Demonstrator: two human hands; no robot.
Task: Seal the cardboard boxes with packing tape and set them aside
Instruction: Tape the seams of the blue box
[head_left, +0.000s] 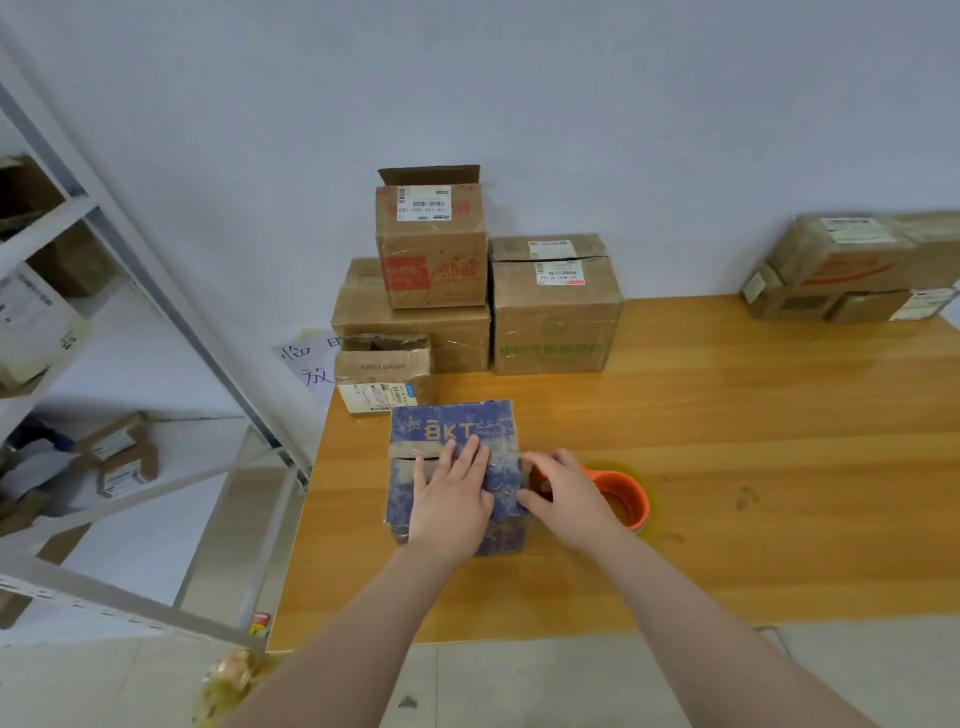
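Observation:
A blue printed cardboard box (451, 428) marked BKT stands near the table's left edge. My left hand (451, 493) lies flat on its top, fingers straight, pressing the flaps and a strip of tape. My right hand (566, 499) is at the box's right side, its fingers curled round an orange tape dispenser (623, 496) that sits against the box. The dispenser's front is hidden behind my hand.
Several brown boxes are stacked at the back left of the wooden table (727, 467), one open-topped box (431, 244) on top and a small box (382, 371) in front. More boxes (852, 270) lie at the back right. A metal shelving rack (130, 364) stands to the left.

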